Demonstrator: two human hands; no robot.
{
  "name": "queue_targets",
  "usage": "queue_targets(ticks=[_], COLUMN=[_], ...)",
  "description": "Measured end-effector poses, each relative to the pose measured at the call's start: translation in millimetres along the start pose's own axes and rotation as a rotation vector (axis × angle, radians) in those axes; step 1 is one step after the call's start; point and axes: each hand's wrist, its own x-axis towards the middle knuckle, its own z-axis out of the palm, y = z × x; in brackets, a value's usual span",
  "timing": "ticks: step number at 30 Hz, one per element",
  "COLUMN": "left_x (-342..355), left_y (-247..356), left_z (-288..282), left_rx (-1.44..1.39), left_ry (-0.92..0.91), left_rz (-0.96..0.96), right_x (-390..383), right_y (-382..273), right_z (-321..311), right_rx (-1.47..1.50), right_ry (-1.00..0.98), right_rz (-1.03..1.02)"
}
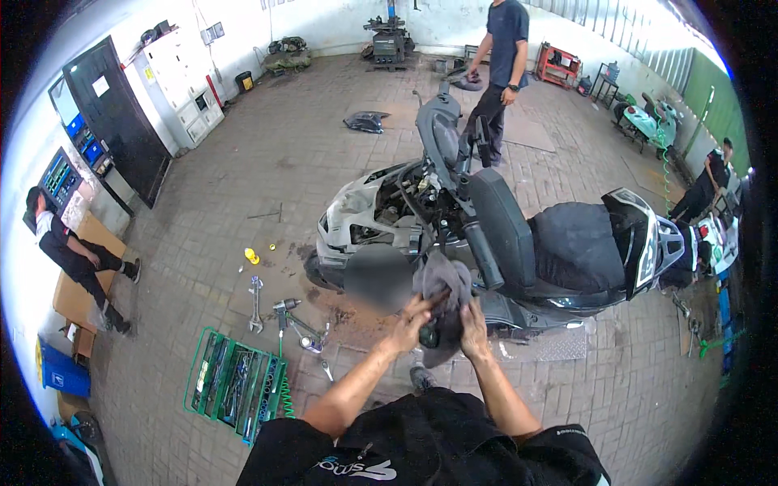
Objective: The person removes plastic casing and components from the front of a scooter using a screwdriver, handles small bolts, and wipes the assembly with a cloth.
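Note:
In front of me, beside a partly stripped scooter (365, 211), I hold a bunched grey rag (442, 275) with both hands. My left hand (415, 320) is closed on its left side, close to a small dark part (429, 334) that shows among the folds; its kind I cannot make out. My right hand (473, 330) grips the right side of the cloth. Beyond the rag are the scooter's handlebar grip (484, 255) and its dark seat (575, 243). The front panels are off, baring wiring and frame. A blurred patch covers the area by the front wheel.
A green toolbox (235, 385) stands open at lower left, near a wrench (256, 304), a power drill (285, 306) and a yellow bottle (252, 256). One person (506, 65) stands behind the scooter, another (73, 251) sits at left. A dark panel (366, 121) lies on the floor.

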Motion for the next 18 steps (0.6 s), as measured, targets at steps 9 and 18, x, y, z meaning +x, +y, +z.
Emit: queue_targets(ticks=[9,18], left_x=[-99,-225], left_y=[-83,-254], left_z=[-5,-37], left_rx=[-0.297,-0.352], left_ry=[0.073,0.330], left_rz=[-0.164,-1.072], right_x=[-106,-127], right_y=[34,-3], right_z=[-3,27], right_rx=[-0.112,-0.117], right_ry=[0.173,0.257], right_rz=[0.257,0.318])
